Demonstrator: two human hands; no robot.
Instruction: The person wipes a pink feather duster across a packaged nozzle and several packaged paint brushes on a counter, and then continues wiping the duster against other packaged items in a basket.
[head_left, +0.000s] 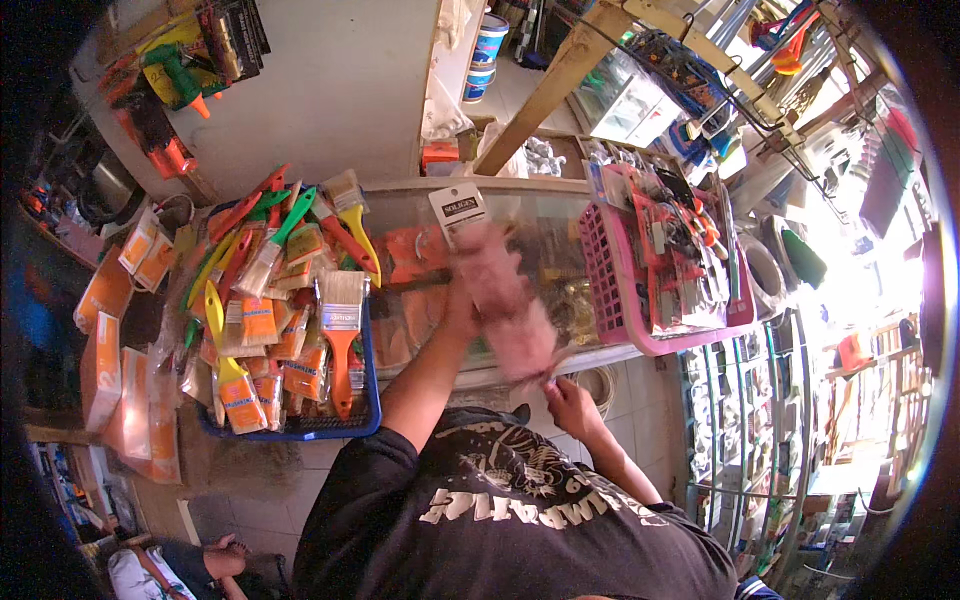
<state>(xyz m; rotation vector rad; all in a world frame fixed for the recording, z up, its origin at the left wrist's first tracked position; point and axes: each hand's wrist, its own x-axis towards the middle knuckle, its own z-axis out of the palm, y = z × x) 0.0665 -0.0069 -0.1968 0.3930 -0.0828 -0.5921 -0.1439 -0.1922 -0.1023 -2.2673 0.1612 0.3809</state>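
Observation:
A pink, fluffy duster or cloth (521, 337), blurred by motion, lies across the middle of the view above a glass-topped counter (555, 202). My right hand (576, 407) is closed around its lower end, near the counter's front edge. My left hand (466, 300) reaches in from the left and is mostly hidden by the pink material and blur; its grip does not show. Just beyond it, a white hang card (459, 208) with black print sticks out at the upper end of the pink material. What the card belongs to is covered.
At left, a blue basket (315, 433) holds packaged paintbrushes (341, 322). A pink basket (652, 343) of carded goods stands at right. Orange-and-white packets (136, 405) hang far left. A wooden post (544, 94) rises behind the counter. Part of a seated person (217, 561) shows lower left.

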